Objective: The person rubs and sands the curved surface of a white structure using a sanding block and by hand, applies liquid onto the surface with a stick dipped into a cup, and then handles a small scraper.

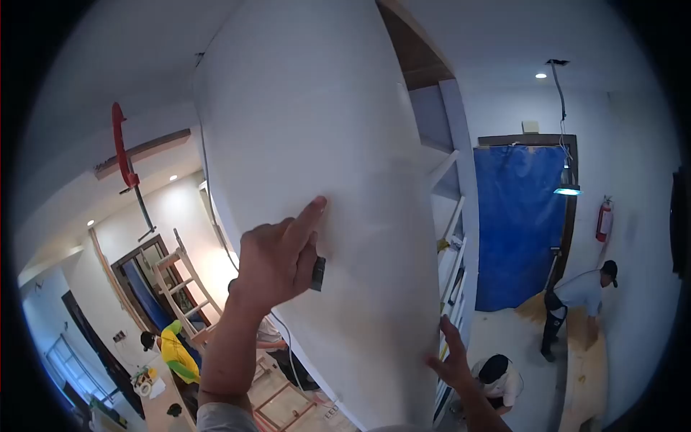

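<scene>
Against the panel (317, 129), the left hand (277, 263) points, apparently checking, other fingers curled round a block (318, 276); lower right, the right hand (455, 361) spreads empty; next seemingly calls for light contact.

Before the panel (331, 129), left hand (273, 263) around block (317, 275); at panel's right edge, right hand (455, 361); leftward of panel, clamp (121, 144), ladder (181, 286); rightward, shelves (443, 170), then extinguisher (604, 221).

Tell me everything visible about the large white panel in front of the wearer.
The large white panel looks smooth and plain, with soft grey shading toward its lower part; its material cannot be told. It stands upright mid-view, beside white shelving. The left hand has its index fingertip at the panel's face; the right hand is by its right edge, contact unclear.
</scene>
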